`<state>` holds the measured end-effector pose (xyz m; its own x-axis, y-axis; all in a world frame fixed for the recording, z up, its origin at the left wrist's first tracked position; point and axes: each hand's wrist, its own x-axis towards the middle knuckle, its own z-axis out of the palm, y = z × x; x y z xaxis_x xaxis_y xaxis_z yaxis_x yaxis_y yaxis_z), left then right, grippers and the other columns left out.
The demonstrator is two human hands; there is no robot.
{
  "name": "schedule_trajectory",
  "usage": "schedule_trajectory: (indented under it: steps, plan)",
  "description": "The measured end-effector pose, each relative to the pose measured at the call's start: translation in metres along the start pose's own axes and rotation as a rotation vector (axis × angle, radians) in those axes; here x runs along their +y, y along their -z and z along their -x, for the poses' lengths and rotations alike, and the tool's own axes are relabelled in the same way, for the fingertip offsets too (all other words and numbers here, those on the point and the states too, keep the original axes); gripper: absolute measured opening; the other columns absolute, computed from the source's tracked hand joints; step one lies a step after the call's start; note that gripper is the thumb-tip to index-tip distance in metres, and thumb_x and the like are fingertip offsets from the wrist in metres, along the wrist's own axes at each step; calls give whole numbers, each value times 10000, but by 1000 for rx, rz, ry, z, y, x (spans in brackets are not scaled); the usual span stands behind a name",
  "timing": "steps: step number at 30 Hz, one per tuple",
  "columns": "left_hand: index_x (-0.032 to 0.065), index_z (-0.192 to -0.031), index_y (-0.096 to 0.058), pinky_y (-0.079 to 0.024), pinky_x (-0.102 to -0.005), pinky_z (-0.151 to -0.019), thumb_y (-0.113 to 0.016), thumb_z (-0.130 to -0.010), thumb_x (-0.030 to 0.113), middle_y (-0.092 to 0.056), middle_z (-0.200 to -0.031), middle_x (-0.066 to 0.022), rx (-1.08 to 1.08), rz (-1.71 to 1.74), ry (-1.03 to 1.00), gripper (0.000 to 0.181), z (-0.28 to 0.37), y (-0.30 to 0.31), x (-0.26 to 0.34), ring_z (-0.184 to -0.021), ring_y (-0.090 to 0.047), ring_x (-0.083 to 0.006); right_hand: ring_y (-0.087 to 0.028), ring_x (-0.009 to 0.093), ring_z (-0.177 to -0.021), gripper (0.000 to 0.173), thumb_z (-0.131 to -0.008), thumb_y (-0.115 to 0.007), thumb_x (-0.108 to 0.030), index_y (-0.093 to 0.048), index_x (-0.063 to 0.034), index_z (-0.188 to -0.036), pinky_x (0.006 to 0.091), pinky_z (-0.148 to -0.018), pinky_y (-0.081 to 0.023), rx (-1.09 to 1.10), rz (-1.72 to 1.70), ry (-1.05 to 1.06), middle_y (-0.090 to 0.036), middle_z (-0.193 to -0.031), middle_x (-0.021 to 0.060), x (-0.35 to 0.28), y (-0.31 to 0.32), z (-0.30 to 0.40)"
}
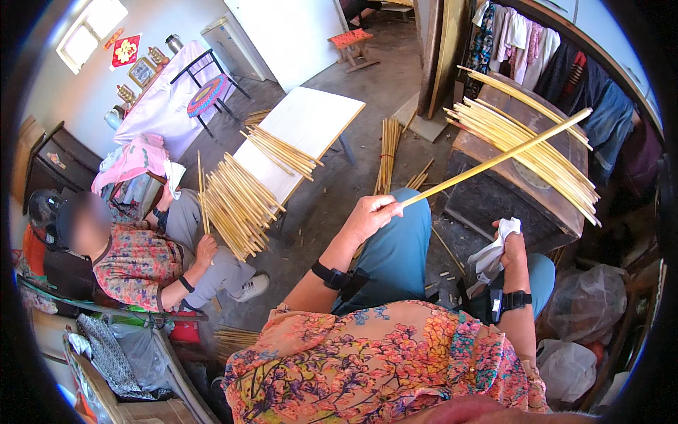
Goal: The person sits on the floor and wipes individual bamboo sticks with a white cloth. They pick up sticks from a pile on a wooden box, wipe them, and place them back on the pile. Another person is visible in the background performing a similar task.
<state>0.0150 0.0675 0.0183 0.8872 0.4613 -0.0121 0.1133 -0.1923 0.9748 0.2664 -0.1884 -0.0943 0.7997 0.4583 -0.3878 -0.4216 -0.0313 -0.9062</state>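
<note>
My left hand (373,216) grips one end of a long yellowish cane-like stick (492,160). From there the stick slants up to the right, its far end above a spread of similar sticks (535,164). Those lie on a dark wooden chest (476,148) in front of me, a few set apart behind the main pile. In my right hand (513,250) is a crumpled white cloth (495,252), held below the chest's front edge and apart from the stick. Whether the sticks are bamboo or another plant stem I cannot tell.
At left a seated person (137,259) holds a stick and a white cloth. Many sticks (238,206) overhang a white table (302,124). A tied stick bundle (388,153) stands on the floor, with cut scraps (447,276) near my feet. Plastic bags (569,365) sit at right.
</note>
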Motion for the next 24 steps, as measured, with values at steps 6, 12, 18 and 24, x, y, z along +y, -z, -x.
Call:
schedule_trajectory:
  steps: [6,12,18,24]
  plan:
    - [11,-767,-621,-304,-205,-463,-539,-867,167,-438,-538,29,-31,-124,-77,203,-2,-5,2,-492,-389,-48,-446,98,-515,166,-821,-537,-172,-611,-29,-857,236,-471,-331,-8,-20,-7,-494,-593,3,6,3,-4]
    - [29,-772,-633,-357,-253,-485,-580,-839,203,-513,-557,-33,-8,-332,-136,193,-9,-13,-4,-502,-453,-96,-442,103,-531,166,-805,-553,-176,-622,-28,-840,244,-487,-328,-40,14,17,-494,-610,-1,3,-3,0]
    - [55,-790,-641,-368,-281,-483,-592,-829,220,-514,-549,-77,-20,-486,-95,177,-9,-18,-6,-486,-470,-141,-449,105,-530,186,-798,-561,-186,-629,-25,-859,253,-482,-338,-42,26,-16,-503,-611,2,0,-3,2]
    - [31,-773,-625,-376,-280,-492,-585,-832,197,-536,-570,-80,38,-460,-126,181,-10,-19,-6,-503,-477,-126,-459,110,-548,197,-803,-553,-199,-627,-25,-860,255,-490,-342,-51,51,-29,-510,-628,3,2,1,-2]
